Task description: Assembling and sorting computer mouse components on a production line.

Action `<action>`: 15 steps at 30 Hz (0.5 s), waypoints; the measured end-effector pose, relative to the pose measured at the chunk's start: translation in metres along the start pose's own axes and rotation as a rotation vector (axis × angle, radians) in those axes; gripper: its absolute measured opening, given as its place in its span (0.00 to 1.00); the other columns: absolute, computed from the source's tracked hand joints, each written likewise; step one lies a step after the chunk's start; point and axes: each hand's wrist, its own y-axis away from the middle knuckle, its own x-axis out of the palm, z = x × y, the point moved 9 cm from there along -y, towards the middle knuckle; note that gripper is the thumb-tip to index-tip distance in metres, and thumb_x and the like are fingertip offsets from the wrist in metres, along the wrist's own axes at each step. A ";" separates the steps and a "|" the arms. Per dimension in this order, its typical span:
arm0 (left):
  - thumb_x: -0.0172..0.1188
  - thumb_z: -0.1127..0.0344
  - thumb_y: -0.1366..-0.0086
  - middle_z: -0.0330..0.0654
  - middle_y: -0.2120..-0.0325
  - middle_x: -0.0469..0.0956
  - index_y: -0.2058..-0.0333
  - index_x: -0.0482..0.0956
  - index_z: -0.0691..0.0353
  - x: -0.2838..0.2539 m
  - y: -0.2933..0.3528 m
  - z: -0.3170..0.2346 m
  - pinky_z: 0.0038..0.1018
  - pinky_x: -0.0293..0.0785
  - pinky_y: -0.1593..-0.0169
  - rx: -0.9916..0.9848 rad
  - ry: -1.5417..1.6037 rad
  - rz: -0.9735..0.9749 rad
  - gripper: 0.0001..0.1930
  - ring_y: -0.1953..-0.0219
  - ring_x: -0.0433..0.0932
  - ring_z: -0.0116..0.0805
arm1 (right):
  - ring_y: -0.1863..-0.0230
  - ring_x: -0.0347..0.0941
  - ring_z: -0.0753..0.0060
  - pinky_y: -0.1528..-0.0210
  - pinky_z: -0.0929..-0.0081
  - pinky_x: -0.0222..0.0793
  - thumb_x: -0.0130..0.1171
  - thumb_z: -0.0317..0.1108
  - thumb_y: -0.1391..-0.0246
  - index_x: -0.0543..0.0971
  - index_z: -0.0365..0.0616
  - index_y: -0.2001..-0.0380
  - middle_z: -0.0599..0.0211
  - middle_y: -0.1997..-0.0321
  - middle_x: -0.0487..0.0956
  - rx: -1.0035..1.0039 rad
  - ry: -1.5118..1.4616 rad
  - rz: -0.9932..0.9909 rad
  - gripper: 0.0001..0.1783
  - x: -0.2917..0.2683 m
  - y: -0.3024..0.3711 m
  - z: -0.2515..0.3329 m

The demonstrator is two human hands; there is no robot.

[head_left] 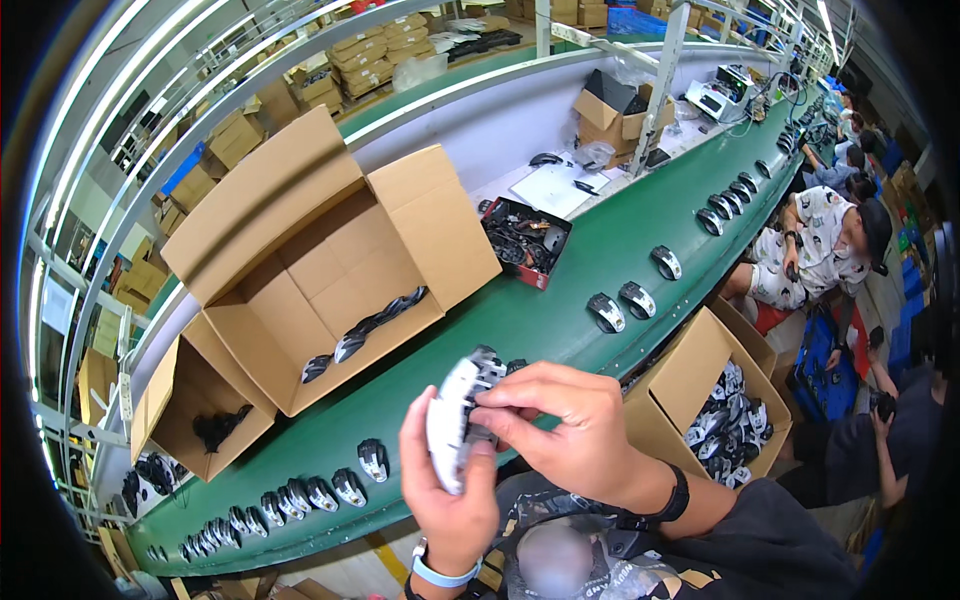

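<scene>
A curved white-and-black plastic shell (452, 415), looking like a computer mouse cover, is tilted up above the near edge of the green belt. My left hand (450, 505) is closed round its lower part, thumb on one side and fingers on the other. My right hand (565, 415) comes in from the right, thumb and forefinger pinched together at the shell's toothed inner edge. Whatever small part lies between those fingertips is hidden. Behind the shell, a dark piece (515, 366) on the belt is partly covered by my right hand.
Similar black-and-silver pieces (373, 460) line the green belt (540, 330) on both sides. Across it stand a large open carton (400, 330) and a red box (530, 275) of black parts. Right of me, another carton (665, 400) holds many shells. People (815, 240) sit farther along.
</scene>
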 end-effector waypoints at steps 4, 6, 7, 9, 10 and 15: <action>0.53 0.79 0.34 0.45 0.59 0.77 0.42 0.64 0.72 0.001 -0.009 0.009 0.24 0.81 0.63 -0.113 0.000 0.037 0.22 0.63 0.79 0.28 | 0.72 0.79 0.63 0.70 0.74 0.76 0.68 0.24 0.55 0.82 0.37 0.64 0.59 0.65 0.80 -0.169 0.206 0.077 0.12 -0.005 -0.006 0.015; 0.53 0.78 0.34 0.44 0.62 0.78 0.44 0.67 0.72 0.006 -0.010 0.013 0.22 0.81 0.66 -0.226 0.015 0.057 0.19 0.66 0.79 0.26 | 0.70 0.79 0.63 0.70 0.74 0.76 0.67 0.23 0.57 0.81 0.36 0.63 0.59 0.65 0.79 -0.248 0.287 0.108 0.14 -0.009 -0.007 0.019; 0.53 0.78 0.34 0.44 0.62 0.78 0.44 0.67 0.72 0.008 -0.011 0.013 0.22 0.81 0.66 -0.234 0.017 0.064 0.19 0.66 0.79 0.26 | 0.68 0.79 0.64 0.70 0.75 0.76 0.67 0.23 0.59 0.80 0.35 0.63 0.59 0.64 0.79 -0.337 0.363 0.147 0.16 -0.007 -0.005 0.025; 0.53 0.78 0.34 0.42 0.63 0.78 0.46 0.69 0.72 0.009 -0.013 0.012 0.21 0.80 0.69 -0.219 -0.020 0.068 0.18 0.67 0.79 0.25 | 0.67 0.78 0.64 0.70 0.75 0.76 0.65 0.24 0.61 0.79 0.34 0.63 0.60 0.65 0.77 -0.368 0.434 0.168 0.17 -0.007 -0.005 0.027; 0.54 0.78 0.34 0.42 0.65 0.79 0.47 0.70 0.73 0.007 -0.014 0.013 0.21 0.81 0.70 -0.167 -0.076 0.065 0.17 0.68 0.78 0.24 | 0.66 0.77 0.64 0.70 0.75 0.75 0.64 0.25 0.63 0.78 0.33 0.63 0.60 0.66 0.76 -0.408 0.499 0.192 0.18 -0.004 -0.004 0.031; 0.55 0.78 0.35 0.42 0.66 0.79 0.48 0.71 0.73 0.003 -0.018 0.005 0.21 0.81 0.72 -0.127 -0.138 -0.016 0.16 0.70 0.79 0.24 | 0.70 0.77 0.61 0.68 0.71 0.76 0.66 0.24 0.57 0.79 0.33 0.65 0.58 0.66 0.78 -0.345 0.627 0.262 0.13 0.006 -0.010 0.037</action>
